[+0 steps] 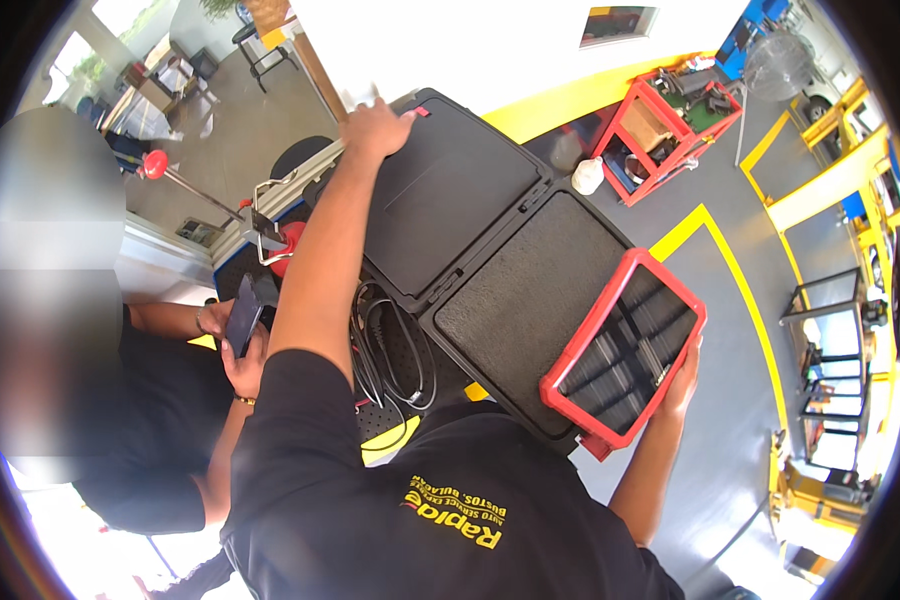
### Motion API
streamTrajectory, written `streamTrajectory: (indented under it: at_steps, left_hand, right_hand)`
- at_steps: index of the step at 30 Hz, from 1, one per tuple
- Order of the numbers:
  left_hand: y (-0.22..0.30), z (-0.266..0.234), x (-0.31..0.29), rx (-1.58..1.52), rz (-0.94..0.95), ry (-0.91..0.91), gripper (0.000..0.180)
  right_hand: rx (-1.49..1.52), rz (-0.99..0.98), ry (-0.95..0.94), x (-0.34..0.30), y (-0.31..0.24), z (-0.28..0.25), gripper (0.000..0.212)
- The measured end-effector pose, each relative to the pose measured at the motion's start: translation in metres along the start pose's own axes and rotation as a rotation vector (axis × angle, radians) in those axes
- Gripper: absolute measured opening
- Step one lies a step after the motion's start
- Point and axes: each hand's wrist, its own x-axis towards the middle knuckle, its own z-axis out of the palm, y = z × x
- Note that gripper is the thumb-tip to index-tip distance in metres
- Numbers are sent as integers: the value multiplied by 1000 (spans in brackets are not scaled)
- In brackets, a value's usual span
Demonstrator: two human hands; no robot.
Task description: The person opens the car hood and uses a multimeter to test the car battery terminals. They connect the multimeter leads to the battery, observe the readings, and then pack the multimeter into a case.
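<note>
A tablet [630, 350] with a thick red protective frame and a dark, reflecting screen is tilted over the right end of an open black case. My right hand [684, 380] grips its right edge; the fingers behind it are hidden. Far to the left, my left hand [375, 130] holds the outer edge of the raised case lid [450, 190], its thumb toward a small red tag there. Dark foam-like lining covers the case's base [520, 300], and nothing lies on the part that shows.
Looped black cables [395, 350] lie beside the case, near my left arm. A person at left holds a phone [242, 315]. Beyond the case stand a red tool cart [660, 140] and a white bottle-like object [587, 177]. Yellow lines mark the grey floor.
</note>
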Motion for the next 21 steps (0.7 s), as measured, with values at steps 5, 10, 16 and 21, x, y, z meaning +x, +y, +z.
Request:
streamTrajectory:
  at_steps: [5, 10, 16, 21]
  left_hand:
    - [-96, 13, 26, -150, 29, -237, 59]
    - [-125, 4, 60, -299, 180, -241, 38]
    - [-62, -130, 5, -284, 373, 42, 19]
    - [9, -221, -67, -232, 510, 140, 36]
  right_hand:
    - [23, 49, -54, 9, 4, 0, 66]
    - [337, 19, -152, 33, 44, -44, 69]
    - [233, -119, 117, 24, 61, -40, 66]
    - [271, -105, 80, 14, 51, -13, 65]
